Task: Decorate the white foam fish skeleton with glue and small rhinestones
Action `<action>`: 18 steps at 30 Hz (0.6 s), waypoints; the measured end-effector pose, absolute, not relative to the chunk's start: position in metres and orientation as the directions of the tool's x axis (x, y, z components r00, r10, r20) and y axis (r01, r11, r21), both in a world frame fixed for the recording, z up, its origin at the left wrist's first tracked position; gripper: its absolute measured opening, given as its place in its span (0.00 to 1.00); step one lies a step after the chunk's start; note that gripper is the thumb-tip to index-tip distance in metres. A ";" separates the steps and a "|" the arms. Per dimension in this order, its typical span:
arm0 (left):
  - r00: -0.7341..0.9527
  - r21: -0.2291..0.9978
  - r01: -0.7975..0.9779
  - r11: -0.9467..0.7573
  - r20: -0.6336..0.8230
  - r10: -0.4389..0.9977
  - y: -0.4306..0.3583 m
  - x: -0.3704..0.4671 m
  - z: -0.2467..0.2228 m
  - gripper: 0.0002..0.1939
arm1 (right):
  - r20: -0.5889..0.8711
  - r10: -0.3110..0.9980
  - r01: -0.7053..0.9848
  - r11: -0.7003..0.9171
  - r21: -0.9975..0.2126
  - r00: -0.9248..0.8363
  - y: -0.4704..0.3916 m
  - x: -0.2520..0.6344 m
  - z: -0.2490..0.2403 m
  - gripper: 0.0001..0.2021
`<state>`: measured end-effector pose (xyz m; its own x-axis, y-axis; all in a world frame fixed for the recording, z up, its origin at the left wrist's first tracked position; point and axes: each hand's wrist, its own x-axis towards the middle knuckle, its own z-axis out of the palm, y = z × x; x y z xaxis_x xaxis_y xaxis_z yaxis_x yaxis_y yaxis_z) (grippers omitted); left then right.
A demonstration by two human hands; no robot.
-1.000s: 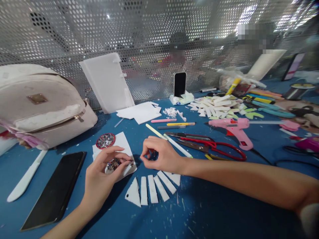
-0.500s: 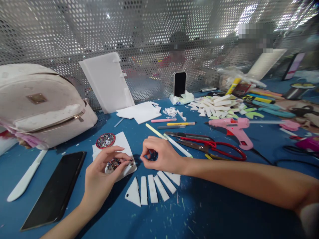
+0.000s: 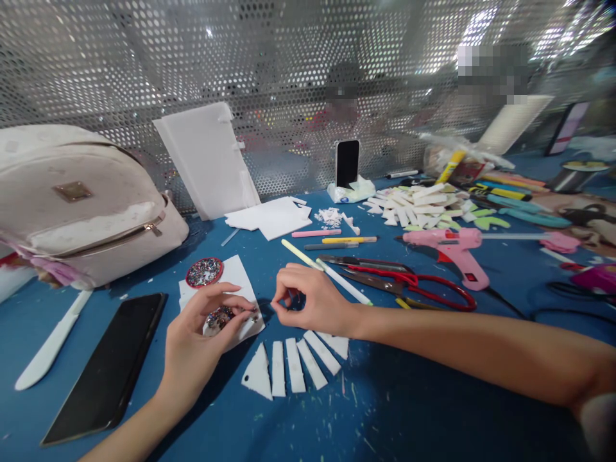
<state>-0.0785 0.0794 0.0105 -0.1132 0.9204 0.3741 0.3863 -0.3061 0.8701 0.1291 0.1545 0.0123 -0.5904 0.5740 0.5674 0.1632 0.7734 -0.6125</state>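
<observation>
My left hand (image 3: 195,340) is closed in a pinch over a white sheet (image 3: 244,277). Something small and dark shows at its fingertips, too small to name. Under its fingers lies a cluster of small dark shiny bits (image 3: 219,319). Behind it on the sheet sits a red-rimmed round dish (image 3: 204,273) of glittery pieces. Just to the right, my right hand (image 3: 315,298) is also pinched, thumb against forefinger; what it holds, if anything, cannot be made out. In front of both hands several white foam strips (image 3: 295,366) fan out beside a triangular piece with a black dot (image 3: 258,372).
Red-handled scissors (image 3: 418,282) and a pink glue gun (image 3: 452,247) lie right of my right hand. Several pens (image 3: 349,240) and a pile of foam pieces (image 3: 426,204) are behind. On the left are a black phone (image 3: 108,366), a white knife (image 3: 55,340) and a backpack (image 3: 81,212).
</observation>
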 end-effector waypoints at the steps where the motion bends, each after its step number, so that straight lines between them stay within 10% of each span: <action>1: -0.121 0.874 0.383 -0.299 0.368 0.922 0.079 -0.077 0.011 0.12 | 0.568 0.575 0.163 0.773 -0.613 -0.589 0.154 0.129 0.012 0.08; 18: -0.090 0.853 0.408 -0.326 0.393 0.915 0.080 -0.082 0.007 0.13 | 0.559 0.576 0.164 0.770 -0.617 -0.597 0.155 0.129 0.011 0.08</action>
